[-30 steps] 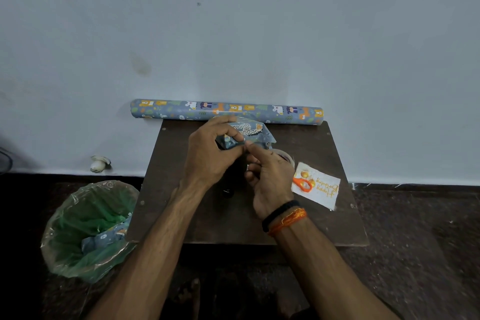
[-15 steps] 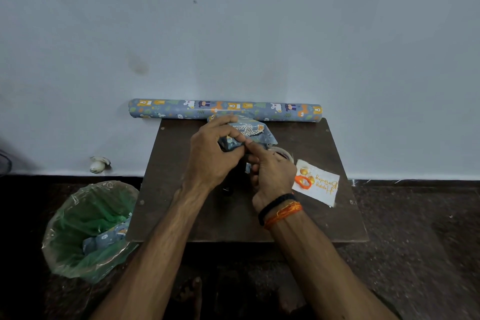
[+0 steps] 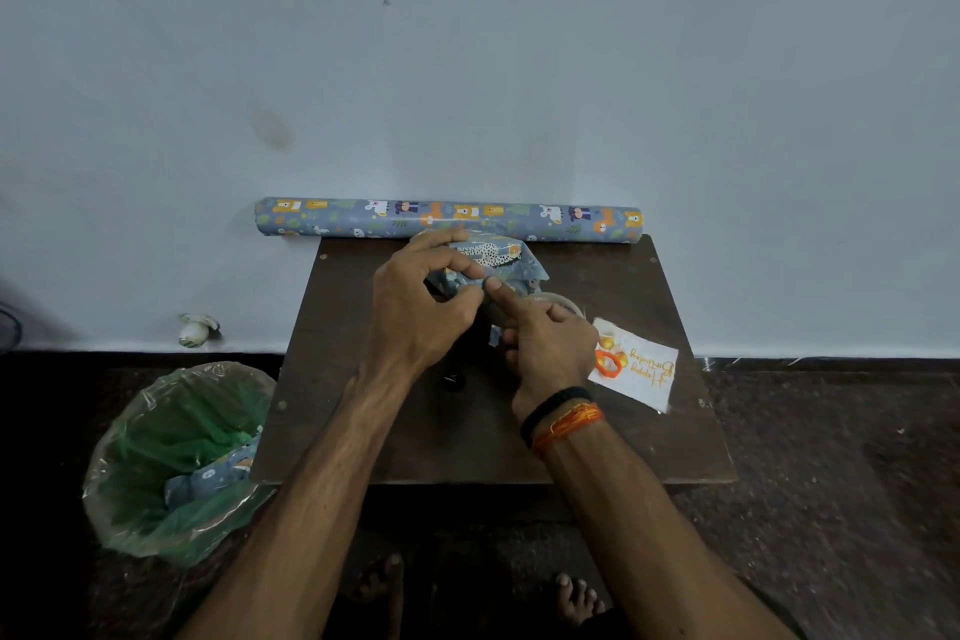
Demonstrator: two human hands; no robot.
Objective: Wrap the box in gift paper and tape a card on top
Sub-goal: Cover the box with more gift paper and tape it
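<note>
The wrapped box [image 3: 493,259] is gripped above the table [image 3: 623,447] by the curled left hand [image 3: 415,312]; paper is pressed by the right hand [image 3: 545,348], forefinger extended. The card [image 3: 641,372] lies just right.

Your box [image 3: 493,257], wrapped in blue animal-print gift paper, sits tilted near the table's [image 3: 363,421] far edge; the white birthday card [image 3: 641,372] lies flat by the right edge.
</note>
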